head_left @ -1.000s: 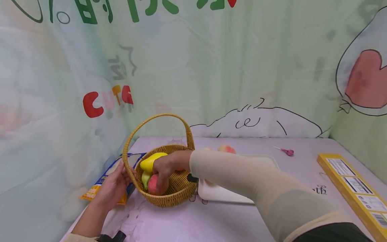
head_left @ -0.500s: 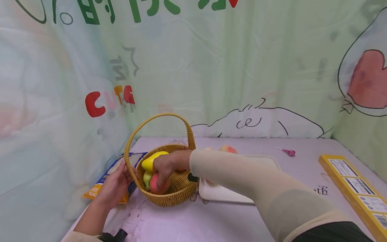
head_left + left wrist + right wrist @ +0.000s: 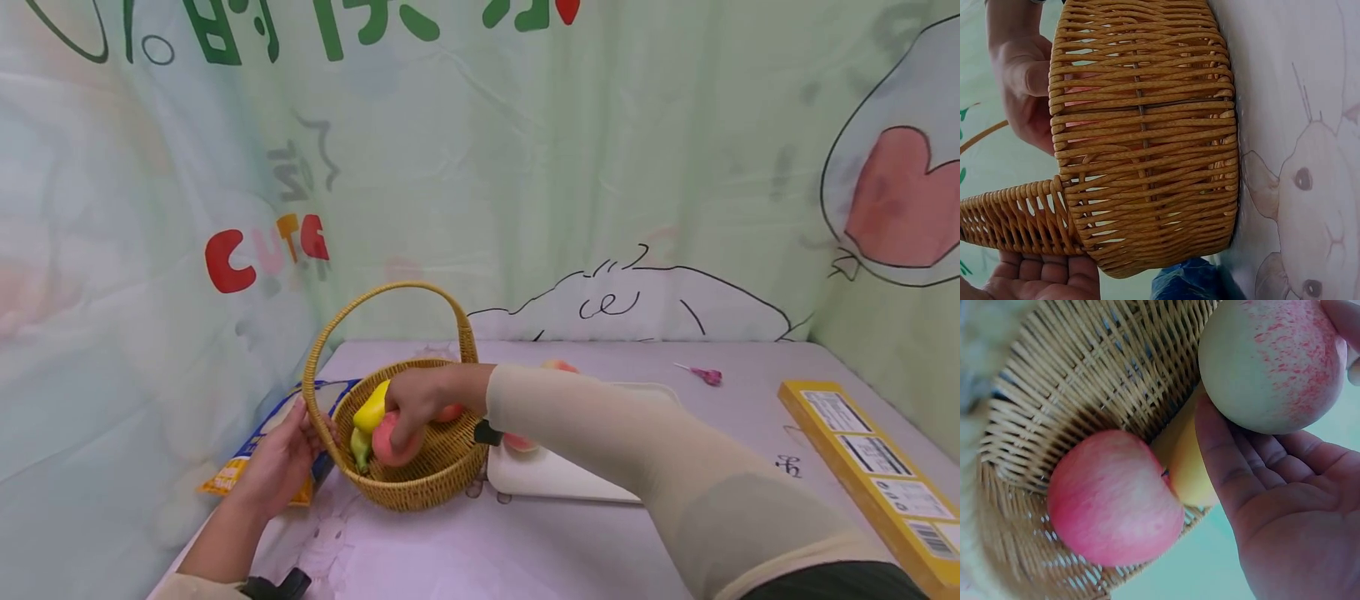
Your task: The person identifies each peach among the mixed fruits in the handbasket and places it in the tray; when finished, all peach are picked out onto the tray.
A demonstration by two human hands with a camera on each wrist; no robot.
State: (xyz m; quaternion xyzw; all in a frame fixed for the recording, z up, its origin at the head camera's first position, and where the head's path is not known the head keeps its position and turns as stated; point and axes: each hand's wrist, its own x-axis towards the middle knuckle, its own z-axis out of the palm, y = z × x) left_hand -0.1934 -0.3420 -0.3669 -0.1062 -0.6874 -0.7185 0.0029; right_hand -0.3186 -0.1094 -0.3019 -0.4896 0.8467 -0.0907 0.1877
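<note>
A round woven basket [image 3: 408, 497] with a tall arched handle [image 3: 405, 286] stands at the left of the table. My left hand [image 3: 281, 462] grips the near-left foot of that handle; the left wrist view shows its fingers [image 3: 1054, 269] bent behind the weave. Inside the basket, my right hand [image 3: 416, 396] holds a peach [image 3: 392, 442], pale with red speckles [image 3: 1279, 362], between thumb and fingers. A red apple [image 3: 1116, 500] lies in the basket, partly behind my hand in the head view. Left of the peach are a yellow fruit [image 3: 371, 408] and a greenish piece [image 3: 360, 450].
A white tray [image 3: 570, 483] lies right of the basket, partly under my right sleeve, with a pink fruit [image 3: 519, 443] showing. Another peach [image 3: 561, 365] sits behind it. A blue-and-orange packet [image 3: 240, 467] is at left, a small pink tool [image 3: 707, 377] and yellow box [image 3: 870, 475] at right.
My right hand has risen slightly with the peach in it, and its sleeve has shifted, showing the pink fruit on the tray. My left hand stays on the handle.
</note>
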